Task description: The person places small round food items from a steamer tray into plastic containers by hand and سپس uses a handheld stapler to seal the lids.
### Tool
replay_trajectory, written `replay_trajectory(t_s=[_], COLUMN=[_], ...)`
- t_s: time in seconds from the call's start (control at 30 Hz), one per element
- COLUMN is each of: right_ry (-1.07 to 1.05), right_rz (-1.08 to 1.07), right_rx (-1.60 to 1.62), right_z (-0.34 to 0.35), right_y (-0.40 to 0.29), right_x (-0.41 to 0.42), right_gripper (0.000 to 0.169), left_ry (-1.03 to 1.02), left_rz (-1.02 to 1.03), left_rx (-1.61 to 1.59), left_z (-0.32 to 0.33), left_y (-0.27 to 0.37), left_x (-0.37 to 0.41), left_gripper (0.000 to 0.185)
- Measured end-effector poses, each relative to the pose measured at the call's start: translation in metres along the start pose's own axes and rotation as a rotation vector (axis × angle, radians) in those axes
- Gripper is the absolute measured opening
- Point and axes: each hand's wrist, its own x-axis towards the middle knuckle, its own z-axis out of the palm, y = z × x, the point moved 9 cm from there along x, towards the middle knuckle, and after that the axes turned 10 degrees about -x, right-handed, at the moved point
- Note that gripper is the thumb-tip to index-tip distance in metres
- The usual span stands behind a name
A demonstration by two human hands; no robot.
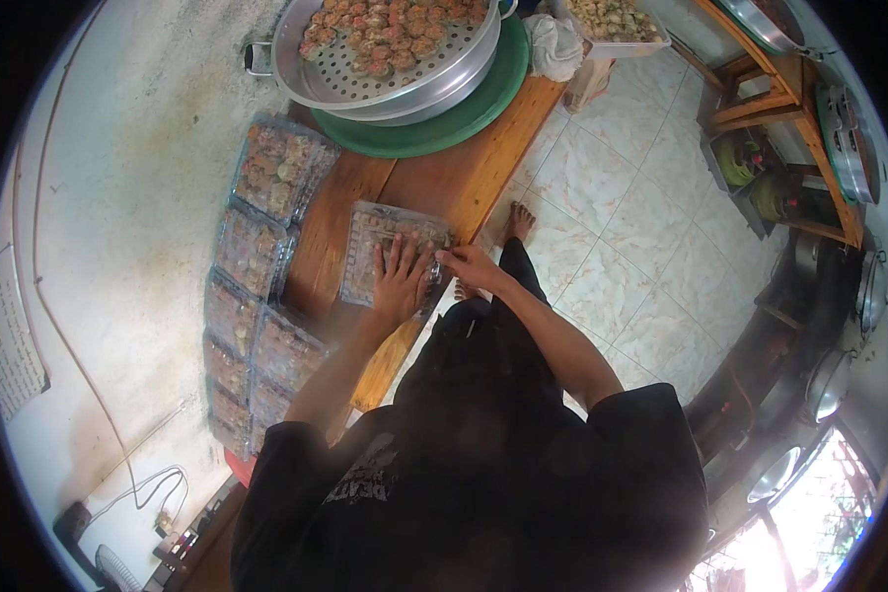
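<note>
A clear plastic food container (357, 240) lies on the wooden table (314, 259) in front of me, its lid down; what is inside is hard to make out. My left hand (399, 280) presses flat on the lid with its fingers spread. At the container's right edge, the thumb and bent fingers of my right hand (475, 266) pinch the rim. Left of my hands, stacks of filled clear containers (281, 166) stand along the wall, with pale and orange food pieces showing through their lids.
A perforated aluminium steamer pan (333, 78) holding browned dumplings (392, 37) stands on a green round tray (422, 144) at the table's far end. Beside it are a white cloth (555, 46) and a tub of pale food pieces (614, 22). A wooden rack (821, 148) stands across the tiled floor (607, 177).
</note>
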Motion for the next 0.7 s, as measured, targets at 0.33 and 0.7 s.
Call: replay_trajectory(t_s=[0.33,0.7], right_ry=[-0.135,-0.289], right_rz=[0.361,0.242], right_rx=[0.350,1.054], right_z=[-0.011,-0.015], right_y=[0.006,-0.079], right_x=[-0.054,-0.086], right_gripper=[0.058,0.072], left_ry=[0.016,0.041], left_rz=[-0.018,-0.019], left_rx=[-0.011,-0.035], left_z=[0.002,-0.004], left_y=[-0.003,-0.003], left_x=[-0.005,-0.006], left_gripper=[0.060,0.062])
